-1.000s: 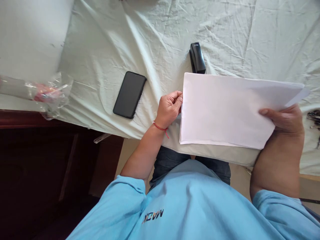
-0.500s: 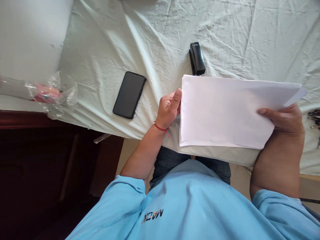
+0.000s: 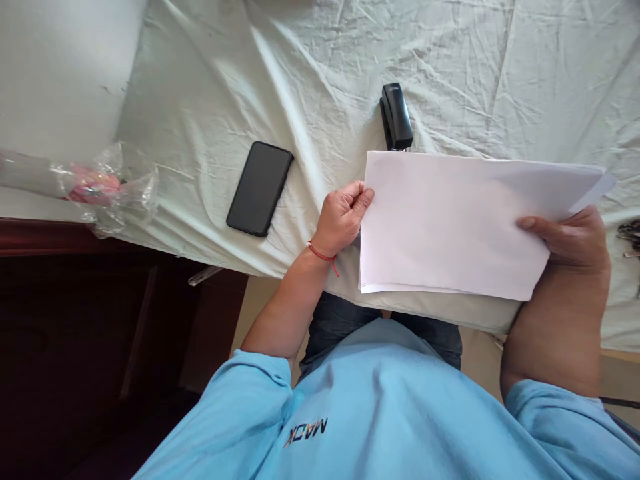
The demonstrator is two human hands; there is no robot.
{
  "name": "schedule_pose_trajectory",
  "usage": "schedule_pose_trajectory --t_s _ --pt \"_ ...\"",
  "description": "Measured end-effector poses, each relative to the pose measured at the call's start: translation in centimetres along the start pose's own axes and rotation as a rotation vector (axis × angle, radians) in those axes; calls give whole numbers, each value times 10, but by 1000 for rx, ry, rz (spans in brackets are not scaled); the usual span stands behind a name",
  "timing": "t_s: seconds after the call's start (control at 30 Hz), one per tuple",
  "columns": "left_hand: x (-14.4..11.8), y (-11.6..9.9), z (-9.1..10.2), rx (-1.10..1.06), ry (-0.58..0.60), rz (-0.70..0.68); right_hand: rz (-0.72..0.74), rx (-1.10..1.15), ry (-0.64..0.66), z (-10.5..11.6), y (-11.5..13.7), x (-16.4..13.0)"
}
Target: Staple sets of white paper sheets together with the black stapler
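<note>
The sheets (image 3: 450, 230) are in front of me over the near edge of the cloth-covered desk (image 3: 450, 80). My left hand (image 3: 344, 215) pinches their left edge, fingers curled in close under the thumb; my right hand (image 3: 570, 235) has the right end, thumb on top, its other fingers hidden beneath, bent upward there. Just beyond the far edge sits the stapler (image 3: 397, 117). The phone (image 3: 260, 189) lies left of my left hand, with a clear wrapper (image 3: 137, 193) farther left.

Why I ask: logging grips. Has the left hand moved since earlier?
Yes: the left hand shifted slightly right, away from the phone, thumb now over the papers.
</note>
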State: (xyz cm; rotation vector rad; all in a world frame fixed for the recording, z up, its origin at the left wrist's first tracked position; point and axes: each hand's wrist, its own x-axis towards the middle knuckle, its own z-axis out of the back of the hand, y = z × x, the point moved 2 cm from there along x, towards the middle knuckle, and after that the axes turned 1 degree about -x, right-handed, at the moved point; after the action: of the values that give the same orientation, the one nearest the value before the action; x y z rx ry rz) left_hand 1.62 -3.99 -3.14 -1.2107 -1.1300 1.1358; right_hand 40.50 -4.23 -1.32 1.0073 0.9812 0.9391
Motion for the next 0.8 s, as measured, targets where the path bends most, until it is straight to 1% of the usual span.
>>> schedule_pose_trajectory --t_s 0.1,0.17,0.27,0.37,0.43,0.5,0.6,0.7,0.73,0.8 --pt "0 -2 0 -13 -9 -13 -23 52 18 1 -2 1" --pt "0 -2 0 -45 -36 -13 -47 84 44 5 -5 2" --pt "-1 1 1 -111 -129 -8 -62 81 102 11 -8 3" --pt "0 6 2 -203 -210 -3 -57 28 150 9 -9 2" --pt "0 9 2 -275 -199 -6 -2 56 107 3 -7 2" --pt "0 11 1 -317 -141 0 104 128 7 -6 -2 2" --pt "-1 12 -2 -301 -71 40 248 180 -131 -18 8 2" --pt "1 9 -3 -284 -83 52 339 178 -163 -25 18 4" --pt "2 4 -3 -278 -98 29 369 173 -160 -27 22 5" --pt "7 -11 -1 -245 -143 -68 438 159 -160 -29 30 7"
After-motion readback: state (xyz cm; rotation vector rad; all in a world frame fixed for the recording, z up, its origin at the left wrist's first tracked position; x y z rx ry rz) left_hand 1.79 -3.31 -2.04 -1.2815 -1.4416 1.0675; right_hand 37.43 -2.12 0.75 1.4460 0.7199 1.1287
